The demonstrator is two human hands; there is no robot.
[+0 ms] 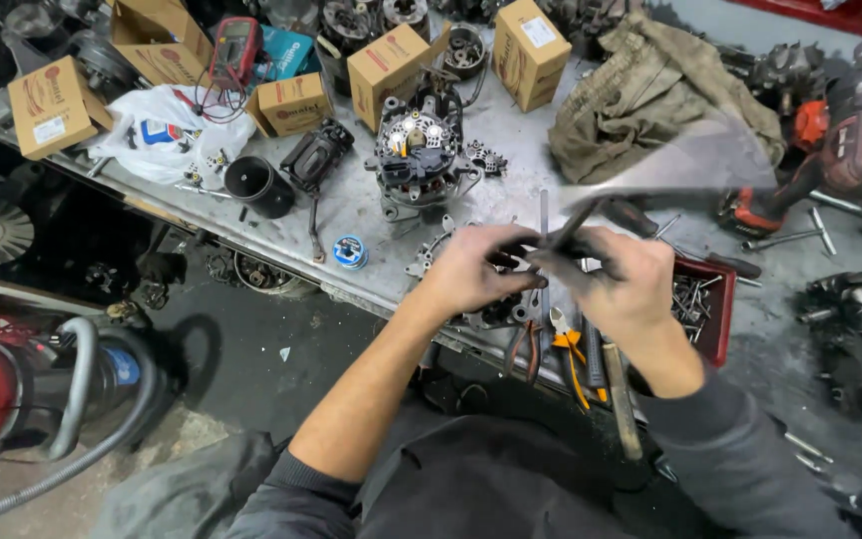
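Both your hands meet over bench edge, left hand [471, 268] and right hand [619, 281] gripping a thin dark tool [563, 232] mid-adjustment; steady it next, alternator [419, 160] waiting at eleven o'clock.

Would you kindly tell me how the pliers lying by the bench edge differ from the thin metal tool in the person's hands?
The pliers lie flat on the bench, untouched; the thin metal tool is held above it between the left hand and right hand. The pliers have orange-and-black grips; the thin metal tool looks bare and dark. The pliers show sharply; the tool is blurred. Both are slim hand tools.
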